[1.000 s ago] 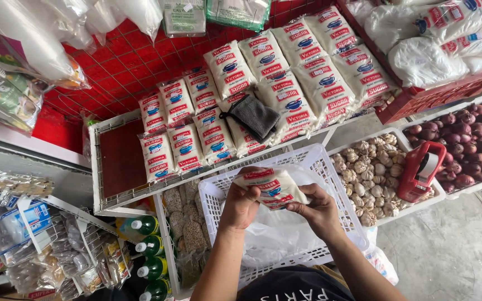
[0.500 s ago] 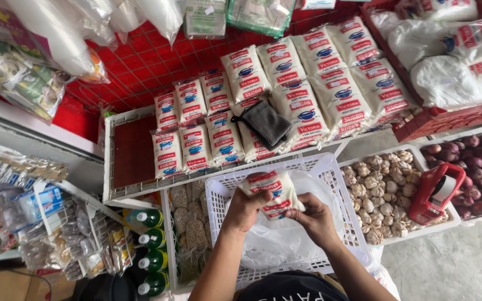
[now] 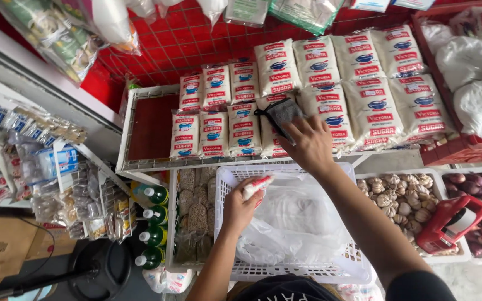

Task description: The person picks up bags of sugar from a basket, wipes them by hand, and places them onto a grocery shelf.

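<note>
My left hand point(image 3: 241, 207) grips a white bag of sugar point(image 3: 256, 185) with red and blue print, held over the left corner of a white plastic basket point(image 3: 341, 266). A clear plastic bag point(image 3: 297, 223) lies crumpled inside the basket. My right hand point(image 3: 309, 144) reaches up over the shelf and rests on a small dark grey pouch point(image 3: 281, 113) lying on the rows of sugar bags point(image 3: 330, 83). Its fingers are spread on the pouch. The sugar bags fill a white wire tray point(image 3: 140, 163), whose left part shows bare red board.
A tray of garlic bulbs point(image 3: 394, 196) sits right of the basket, with a red price-label gun point(image 3: 451, 223) on it and red onions point(image 3: 478, 187) beyond. Green bottles point(image 3: 154, 226) stand at lower left. Hanging snack packets point(image 3: 40, 134) fill the left side.
My right hand let go of the sugar bag and moved up onto the grey pouch on the shelf. My left hand now holds the bag alone. The camera came closer to the shelf.
</note>
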